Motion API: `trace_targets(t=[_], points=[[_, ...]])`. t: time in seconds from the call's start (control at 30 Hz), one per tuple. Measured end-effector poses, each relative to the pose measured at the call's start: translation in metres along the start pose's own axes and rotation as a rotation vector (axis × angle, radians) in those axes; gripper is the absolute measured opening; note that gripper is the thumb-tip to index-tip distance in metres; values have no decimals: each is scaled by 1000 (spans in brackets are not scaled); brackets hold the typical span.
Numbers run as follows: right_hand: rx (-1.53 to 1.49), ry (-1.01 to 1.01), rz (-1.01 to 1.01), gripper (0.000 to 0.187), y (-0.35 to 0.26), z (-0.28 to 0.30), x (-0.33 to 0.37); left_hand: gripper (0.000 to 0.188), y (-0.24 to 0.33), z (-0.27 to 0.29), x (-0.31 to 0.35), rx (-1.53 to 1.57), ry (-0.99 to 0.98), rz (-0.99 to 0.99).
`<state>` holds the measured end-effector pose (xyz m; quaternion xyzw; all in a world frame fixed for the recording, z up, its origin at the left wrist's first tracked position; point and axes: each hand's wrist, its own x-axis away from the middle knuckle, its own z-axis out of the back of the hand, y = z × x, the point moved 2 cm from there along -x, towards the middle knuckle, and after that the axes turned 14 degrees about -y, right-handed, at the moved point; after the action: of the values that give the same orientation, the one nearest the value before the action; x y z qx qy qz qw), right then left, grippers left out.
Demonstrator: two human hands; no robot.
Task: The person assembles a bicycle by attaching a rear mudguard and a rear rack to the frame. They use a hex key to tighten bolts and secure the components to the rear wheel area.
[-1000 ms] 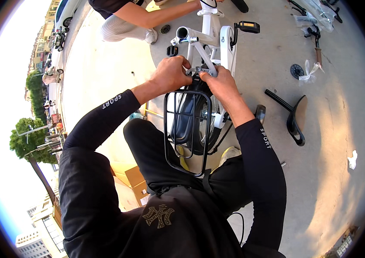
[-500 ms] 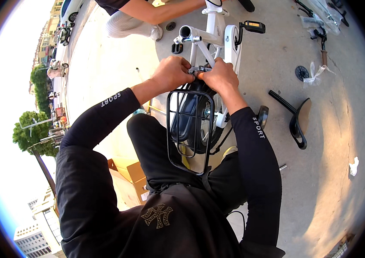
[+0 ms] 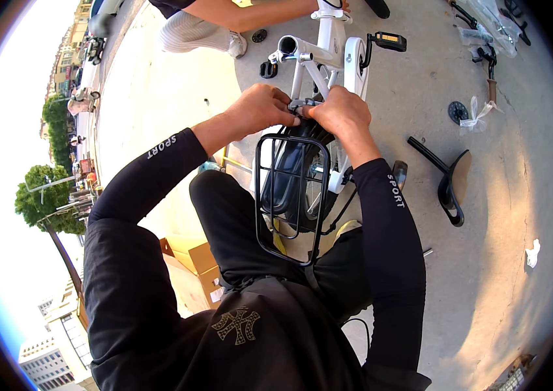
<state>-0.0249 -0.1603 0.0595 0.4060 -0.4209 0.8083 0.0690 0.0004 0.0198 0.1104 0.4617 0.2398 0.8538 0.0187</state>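
A white bicycle (image 3: 336,49) stands in front of me, its open seat tube facing up and its rear end towards me. Both my hands meet at a silver brake caliper (image 3: 302,103) above the rear wheel (image 3: 315,202). My left hand (image 3: 260,109) closes its fingers and thumb at the caliper's left side. From the right, my right hand (image 3: 343,112) pinches at it with curled fingers. The fingertips partly hide the small parts there. Just below my hands, a black rear rack (image 3: 257,195) reaches back between my knees, over a black mudguard (image 3: 280,179).
Another person's forearm (image 3: 257,14) reaches to the bicycle's front. A black saddle (image 3: 454,186) with its post lies on the concrete to the right. Beyond are a bagged handlebar grip (image 3: 492,91) and a black disc (image 3: 457,112). An open cardboard box (image 3: 192,270) stands at my left.
My hands stay at the caliper; the right hand shifts slightly right and its fingers move, showing more of the silver part. The other person's hand now shows at the frame's front.
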Motion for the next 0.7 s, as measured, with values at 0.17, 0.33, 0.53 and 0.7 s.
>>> trace_targets(t=[0.17, 0.33, 0.53, 0.7], points=[[21, 26, 2, 67, 0, -2, -1, 55, -7, -3, -5, 156, 0, 40], [12, 25, 13, 66, 4, -2, -3, 44, -1, -9, -2, 233, -7, 137], [-9, 32, 35, 64, 4, -4, -3, 38, 0, -6, 1, -186, 20, 53], [-69, -38, 78, 59, 14, -4, -11, 42, 4, 2, -4, -393, 23, -1]])
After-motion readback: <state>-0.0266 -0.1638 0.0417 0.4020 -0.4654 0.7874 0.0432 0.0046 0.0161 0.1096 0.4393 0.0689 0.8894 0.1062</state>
